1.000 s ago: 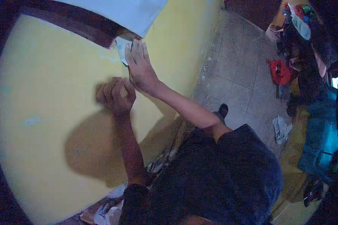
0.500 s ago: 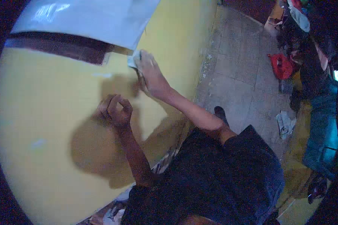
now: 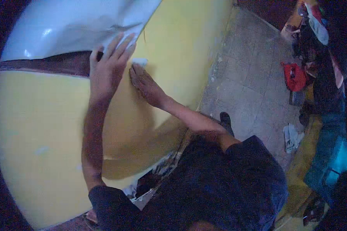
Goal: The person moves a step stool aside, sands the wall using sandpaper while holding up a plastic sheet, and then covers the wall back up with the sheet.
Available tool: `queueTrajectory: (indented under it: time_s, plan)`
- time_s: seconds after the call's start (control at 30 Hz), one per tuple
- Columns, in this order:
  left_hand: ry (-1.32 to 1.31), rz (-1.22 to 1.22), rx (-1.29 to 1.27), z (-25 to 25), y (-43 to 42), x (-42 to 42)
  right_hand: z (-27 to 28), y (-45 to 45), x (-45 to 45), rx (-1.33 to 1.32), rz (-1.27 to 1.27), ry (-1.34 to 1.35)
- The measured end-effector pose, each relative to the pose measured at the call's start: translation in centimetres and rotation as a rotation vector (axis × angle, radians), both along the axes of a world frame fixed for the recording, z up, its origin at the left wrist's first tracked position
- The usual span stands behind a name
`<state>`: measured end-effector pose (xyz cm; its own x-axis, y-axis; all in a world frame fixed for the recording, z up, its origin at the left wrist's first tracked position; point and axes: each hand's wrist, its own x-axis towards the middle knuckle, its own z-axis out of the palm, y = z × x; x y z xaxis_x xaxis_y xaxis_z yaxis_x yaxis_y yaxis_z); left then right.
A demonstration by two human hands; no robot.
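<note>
A glossy white sheet (image 3: 77, 27) hangs over the upper left of a yellow wall (image 3: 46, 115). My left hand (image 3: 108, 67) lies on the sheet's lower corner with its fingers spread. Just to the right, my right hand (image 3: 146, 84) rests flat on the wall, fingers stretched out and close together. A small white piece (image 3: 140, 61) shows at its fingertips; whether it is paper, cloth or tape I cannot make out. Below the sheet's edge runs a dark brown strip (image 3: 67, 65), partly hidden by my left hand.
Grey floor tiles (image 3: 243, 69) stretch along the wall's foot. On the right are a red bag (image 3: 295, 77), a crumpled white cloth (image 3: 293, 136) and a heap of dark items (image 3: 324, 81). Teal fabric (image 3: 331, 154) lies farther down. Assorted things line the wall's base (image 3: 154, 177).
My left hand has moved up from in front of the wall onto the sheet's corner, its curled fingers now spread. My right hand has shifted slightly down and flattened. The sheet's lower edge looks more wrinkled.
</note>
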<state>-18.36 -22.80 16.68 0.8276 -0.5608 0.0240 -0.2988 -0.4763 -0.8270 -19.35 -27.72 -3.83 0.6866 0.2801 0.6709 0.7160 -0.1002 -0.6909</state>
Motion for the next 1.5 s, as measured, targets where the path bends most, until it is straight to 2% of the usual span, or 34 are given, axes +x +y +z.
queueTrajectory:
  time_s: [0.1, 0.23, 0.3, 0.43, 0.5, 0.53, 0.6, 0.63, 0.73, 0.77, 0.8, 0.83, 0.87, 0.9, 0.93, 1.0, 1.1, 1.17, 1.2, 1.23, 1.27, 1.3, 1.33, 1.4, 1.43, 1.47, 1.5]
  plan:
    - [0.001, 0.044, -0.135, 0.8, 0.7, -0.4, -0.5, -0.6, 1.5, 0.15, -0.05, 0.014]
    - [-0.084, 0.075, -0.104, 0.4, 0.2, -1.2, -0.2, -0.9, 3.2, 0.139, -0.119, -0.03]
    - [-0.034, 0.136, -0.348, 0.0, -0.9, -2.8, 0.5, -0.6, 2.4, 0.249, -0.022, 0.215]
    - [-0.106, 0.135, -0.295, -1.6, 0.0, -1.7, 0.4, -0.9, 2.9, 0.111, -0.059, 0.189]
    - [-0.051, 0.216, -0.143, -1.4, -0.4, -1.8, -0.1, -1.3, 4.9, -0.016, -0.079, -0.151]
    - [-0.041, 0.214, -0.143, -1.8, 0.1, -1.1, -0.6, -1.3, 6.9, -0.018, -0.082, -0.141]
    - [0.007, 0.294, -0.296, -1.5, 0.5, -2.5, -0.3, -2.1, 8.9, 0.412, 0.0, 0.397]
    - [0.016, 0.289, -0.287, -1.4, 1.2, -2.6, 0.6, -2.3, 9.9, 0.42, -0.007, 0.405]
    - [-0.042, 0.209, -0.206, -3.8, 5.8, -1.8, 3.4, -1.9, 13.1, 0.381, 0.144, 0.111]
    - [-0.046, 0.134, -0.334, -4.7, 6.9, -1.5, 4.4, -3.1, 13.6, 0.289, 0.282, 0.263]
    - [-0.052, 0.065, -0.462, -5.4, 7.4, -1.2, 2.3, -2.1, 15.3, 0.288, 0.276, 0.262]
    - [-0.052, 0.065, -0.465, -6.3, 7.9, -1.5, -1.2, -0.2, 16.5, 0.353, 0.046, 0.201]
    - [-0.248, -0.049, -0.533, -6.9, 8.0, -1.6, -2.9, 0.6, 17.4, 0.42, -0.185, 0.141]
    - [-0.447, -0.166, -0.595, -7.4, 8.0, -1.7, -2.1, 0.2, 16.9, 0.424, -0.185, 0.143]
    - [-0.439, -0.169, -0.589, -7.8, 7.7, -1.6, -0.5, -0.5, 16.3, 0.366, -0.131, 0.136]
    - [-0.634, 0.021, -0.68, -8.2, 7.9, -1.1, 1.2, -1.5, 17.4, 0.314, -0.098, 0.136]
    - [-0.707, 0.019, -0.758, -9.2, 10.0, 0.3, 1.2, -2.5, 19.5, 0.226, -0.061, 0.019]
    - [-0.698, 0.026, -0.819, -9.7, 10.6, 1.5, 2.2, -0.9, 20.4, 0.446, -0.137, 0.223]
    - [-0.697, 0.031, -0.873, -10.2, 10.4, -1.3, 1.8, -1.5, 17.7, 0.456, -0.144, 0.219]
    - [-0.686, 0.016, -0.864, -10.3, 10.2, -2.1, 1.2, -2.1, 17.2, 0.357, -0.08, 0.102]
    - [-0.695, 0.149, -0.731, -9.4, 10.1, -3.2, 1.7, -2.6, 16.8, 0.25, -0.018, -0.014]
    - [-0.701, 0.292, -0.598, -9.9, 9.6, -3.4, 2.0, -3.9, 18.0, 0.181, -0.079, 0.221]
    - [-0.695, 0.295, -0.598, -9.3, 7.9, -3.1, 2.3, -4.2, 17.5, 0.178, -0.078, 0.227]
    - [-0.732, -0.11, -0.63, -7.7, 5.0, -1.0, 3.6, -3.9, 16.6, 0.049, 0.146, 0.258]
    - [-0.725, -0.125, -0.63, -7.7, 5.9, -1.0, 4.6, -4.0, 16.3, -0.01, 0.25, 0.279]
    - [-0.713, -0.138, -0.919, -8.9, 7.9, -1.4, 4.5, -4.4, 16.9, -0.005, 0.236, 0.283]
    - [-0.693, -0.137, -1.212, -9.1, 8.4, -1.3, 4.3, -4.3, 17.8, 0.197, 0.145, 0.329]
